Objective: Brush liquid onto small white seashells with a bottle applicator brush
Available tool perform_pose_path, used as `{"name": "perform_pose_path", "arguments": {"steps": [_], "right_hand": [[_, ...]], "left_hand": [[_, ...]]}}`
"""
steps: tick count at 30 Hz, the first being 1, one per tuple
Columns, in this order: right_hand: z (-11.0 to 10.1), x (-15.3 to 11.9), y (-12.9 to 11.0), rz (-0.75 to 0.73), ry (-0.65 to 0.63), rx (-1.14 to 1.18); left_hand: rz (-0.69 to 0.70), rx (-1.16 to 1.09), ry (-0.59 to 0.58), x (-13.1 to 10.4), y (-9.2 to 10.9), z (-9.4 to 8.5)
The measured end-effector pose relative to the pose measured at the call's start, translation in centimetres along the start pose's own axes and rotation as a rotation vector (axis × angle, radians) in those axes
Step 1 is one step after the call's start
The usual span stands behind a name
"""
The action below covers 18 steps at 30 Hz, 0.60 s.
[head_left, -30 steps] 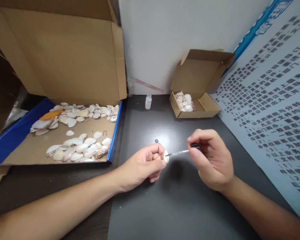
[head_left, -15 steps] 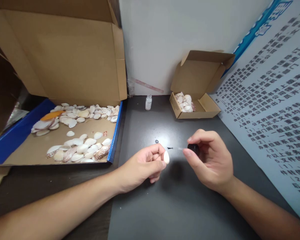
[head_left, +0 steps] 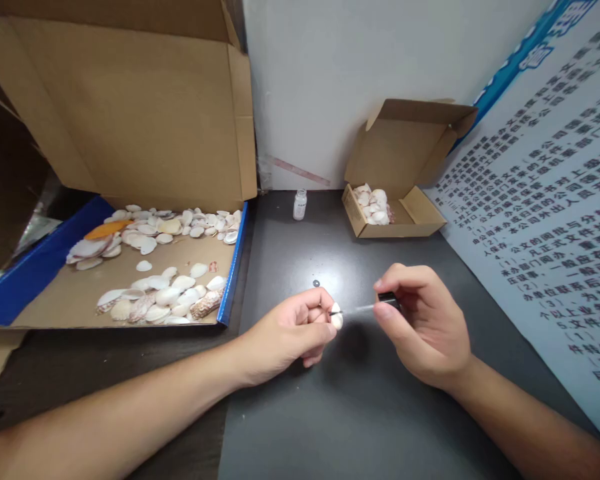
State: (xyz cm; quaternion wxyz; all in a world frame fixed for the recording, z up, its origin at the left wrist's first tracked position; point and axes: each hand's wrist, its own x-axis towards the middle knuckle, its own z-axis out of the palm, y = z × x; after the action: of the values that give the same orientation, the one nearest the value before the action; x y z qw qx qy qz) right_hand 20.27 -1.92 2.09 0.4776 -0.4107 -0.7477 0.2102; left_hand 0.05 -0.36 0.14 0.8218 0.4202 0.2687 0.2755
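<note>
Between thumb and fingers, my left hand [head_left: 293,330] pinches a small white seashell [head_left: 337,321] above the dark table. My right hand [head_left: 423,323] is closed on the black cap of a brush applicator [head_left: 389,299]. Its clear stem points left, and the dark brush tip lies across the shell's face, appearing to touch it. Farther back stands a small open glass bottle [head_left: 300,205] with a white label. A small dark ring [head_left: 317,283] lies on the table just beyond my left hand.
On the left, a large open cardboard box with a blue rim [head_left: 233,267] holds many seashells [head_left: 167,293]. A smaller open carton [head_left: 405,231] with white shells [head_left: 375,203] stands at the back right. A printed sheet [head_left: 545,200] lines the right side.
The brush tip, earlier held just off the shell, now lies across it. The black cap in my right hand has tilted a little. The view has shifted slightly.
</note>
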Motion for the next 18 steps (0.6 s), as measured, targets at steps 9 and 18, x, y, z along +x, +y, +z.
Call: {"name": "perform_pose_path", "arguments": {"steps": [9, 18], "right_hand": [[0.07, -0.03, 0.11, -0.006, -0.004, -0.03], [0.1, 0.15, 0.08, 0.017, 0.025, -0.047]], "left_hand": [[0.002, -0.014, 0.003, 0.0, 0.05, 0.17], [0.014, -0.01, -0.002, -0.15, 0.0, 0.17]]}}
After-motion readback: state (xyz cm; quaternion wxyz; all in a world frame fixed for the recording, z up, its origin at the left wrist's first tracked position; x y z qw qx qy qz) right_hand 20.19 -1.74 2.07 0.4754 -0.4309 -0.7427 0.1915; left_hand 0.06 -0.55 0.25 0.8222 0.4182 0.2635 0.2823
